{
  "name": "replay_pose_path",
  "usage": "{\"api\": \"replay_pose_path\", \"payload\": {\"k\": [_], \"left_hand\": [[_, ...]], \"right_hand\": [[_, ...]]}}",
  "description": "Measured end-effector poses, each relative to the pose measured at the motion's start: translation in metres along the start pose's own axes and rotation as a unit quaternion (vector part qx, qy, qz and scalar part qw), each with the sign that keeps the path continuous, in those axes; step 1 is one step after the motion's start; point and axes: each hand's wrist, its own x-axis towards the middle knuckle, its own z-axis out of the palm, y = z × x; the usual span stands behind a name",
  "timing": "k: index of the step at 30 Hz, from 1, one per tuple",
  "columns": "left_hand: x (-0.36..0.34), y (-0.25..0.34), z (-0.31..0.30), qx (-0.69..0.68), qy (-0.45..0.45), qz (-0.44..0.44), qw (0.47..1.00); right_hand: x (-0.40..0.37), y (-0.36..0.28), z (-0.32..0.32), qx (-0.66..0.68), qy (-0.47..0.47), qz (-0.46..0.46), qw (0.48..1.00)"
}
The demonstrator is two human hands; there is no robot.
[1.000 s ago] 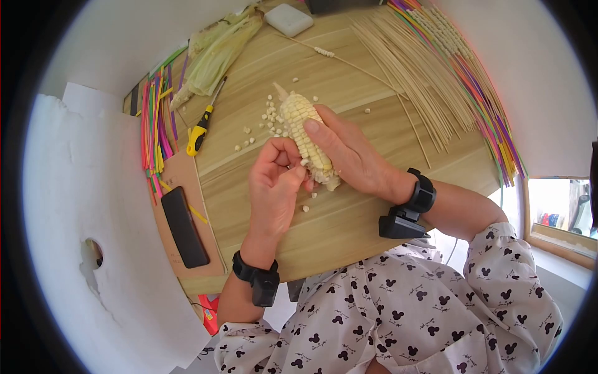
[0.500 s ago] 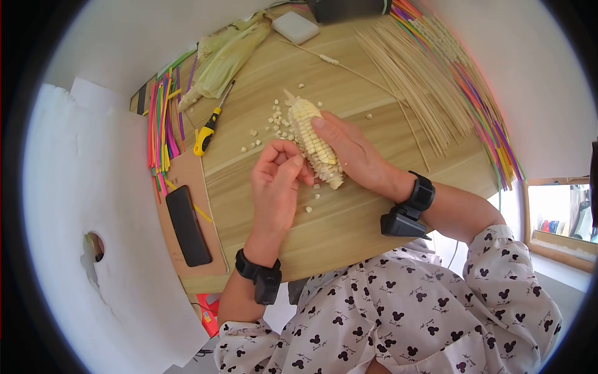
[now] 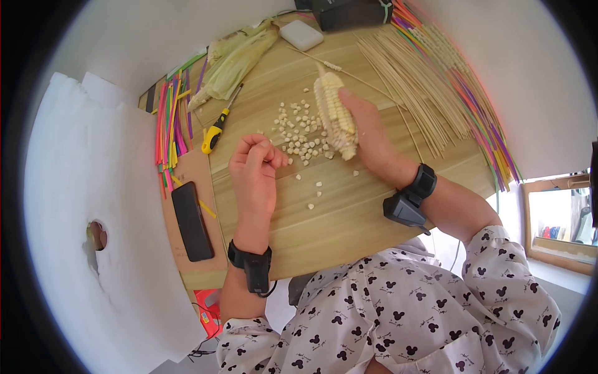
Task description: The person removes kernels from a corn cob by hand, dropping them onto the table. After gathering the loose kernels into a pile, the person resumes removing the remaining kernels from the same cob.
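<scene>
A corn cob (image 3: 336,118) with pale yellow kernels, part of its left side stripped bare, is held tilted in my right hand (image 3: 374,140). My right fingers wrap its right side, blurred by motion. My left hand (image 3: 255,168) is apart from the cob, its fingers curled with the thumb against them; whether anything is inside is hidden. Loose corn kernels (image 3: 303,134) lie scattered on the table between the hands, some close to my left fingertips.
A yellow-black screwdriver (image 3: 215,131), colored strips (image 3: 168,124) and a phone (image 3: 192,221) lie left on the wooden table (image 3: 336,212). Corn husks (image 3: 240,62), a white case (image 3: 301,35) and a black box (image 3: 352,14) are at the back. Thin sticks (image 3: 417,87) lie right.
My right hand has lifted the cob up and to the right. My left hand has come away from it to the left. The kernel pile under the cob now shows.
</scene>
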Motion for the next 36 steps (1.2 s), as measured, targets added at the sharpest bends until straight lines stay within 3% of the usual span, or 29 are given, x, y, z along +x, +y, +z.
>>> {"api": "replay_pose_path", "payload": {"k": [2, 9, 13, 15, 19, 22, 23, 25, 26, 30, 33, 36], "left_hand": [[0.002, 0.0, -0.003, 0.017, 0.0, 0.006, 1.0], [0.004, -0.005, 0.0, 0.11, -0.004, 0.025, 0.994], [0.002, -0.007, 0.006, 0.184, 0.012, 0.069, 0.98], [-0.004, -0.009, 0.012, 0.335, -0.004, 0.126, 0.934], [-0.013, -0.017, 0.026, 0.437, -0.107, 0.145, 0.881], [-0.017, -0.02, 0.047, 0.579, -0.243, 0.241, 0.74], [-0.016, -0.02, 0.054, 0.582, -0.246, 0.241, 0.737], [-0.015, -0.02, 0.076, 0.643, -0.353, 0.282, 0.618], [-0.013, -0.024, 0.082, 0.649, -0.381, 0.272, 0.6], [0.011, -0.043, 0.103, 0.656, -0.378, 0.322, 0.568], [0.024, -0.052, 0.099, 0.642, -0.371, 0.34, 0.579], [0.028, -0.047, 0.085, 0.679, -0.365, 0.285, 0.57]], "right_hand": [[0.006, -0.002, -0.001, 0.112, 0.057, 0.014, 0.992], [0.022, -0.007, -0.024, 0.135, 0.097, -0.024, 0.986], [0.032, -0.009, -0.036, 0.181, 0.121, 0.012, 0.976], [0.039, -0.006, -0.042, 0.196, 0.126, 0.022, 0.972], [0.05, 0.002, -0.048, 0.205, 0.145, 0.017, 0.968], [0.052, 0.001, -0.053, 0.214, 0.152, 0.04, 0.964], [0.052, 0.001, -0.055, 0.223, 0.146, 0.058, 0.962], [0.054, 0.005, -0.061, 0.227, 0.131, 0.066, 0.963], [0.055, 0.007, -0.065, 0.226, 0.116, 0.074, 0.964], [0.058, 0.001, -0.059, 0.261, 0.166, 0.06, 0.949], [0.057, -0.003, -0.055, 0.28, 0.17, 0.02, 0.945], [0.053, -0.005, -0.056, 0.284, 0.146, 0.03, 0.947]]}}
